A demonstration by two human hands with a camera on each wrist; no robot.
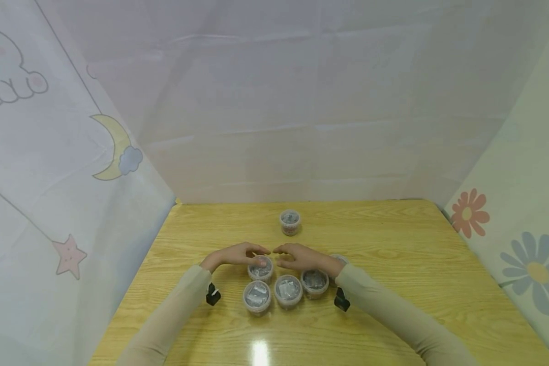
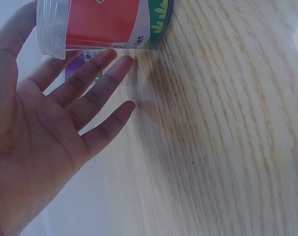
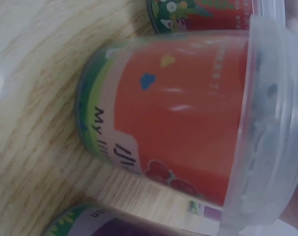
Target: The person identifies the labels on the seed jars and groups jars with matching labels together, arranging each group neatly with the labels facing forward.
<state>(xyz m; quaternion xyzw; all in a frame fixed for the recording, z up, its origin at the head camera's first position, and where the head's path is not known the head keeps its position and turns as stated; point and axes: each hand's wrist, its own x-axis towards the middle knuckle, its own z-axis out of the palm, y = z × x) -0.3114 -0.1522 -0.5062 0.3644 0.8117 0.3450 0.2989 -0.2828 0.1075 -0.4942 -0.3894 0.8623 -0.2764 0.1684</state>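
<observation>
Several clear plastic tubs with lids stand grouped on the table. My left hand (image 1: 238, 253) is at the back left tub (image 1: 261, 269), its thumb over the lid. In the left wrist view the fingers (image 2: 97, 96) are spread and extended beside this red-labelled tub (image 2: 104, 22). My right hand (image 1: 304, 257) reaches inward just behind the group, fingers extended toward the left hand, with nothing held. A tub (image 1: 314, 282) sits beneath its wrist. In the right wrist view a red-labelled tub (image 3: 173, 113) hides most of that hand.
Front tubs stand at the left (image 1: 257, 297) and middle (image 1: 288, 291); another tub (image 1: 339, 260) is partly behind the right wrist. A lone tub (image 1: 290, 222) stands farther back on the wooden table (image 1: 375, 229). Printed cloth walls enclose the table's back and sides.
</observation>
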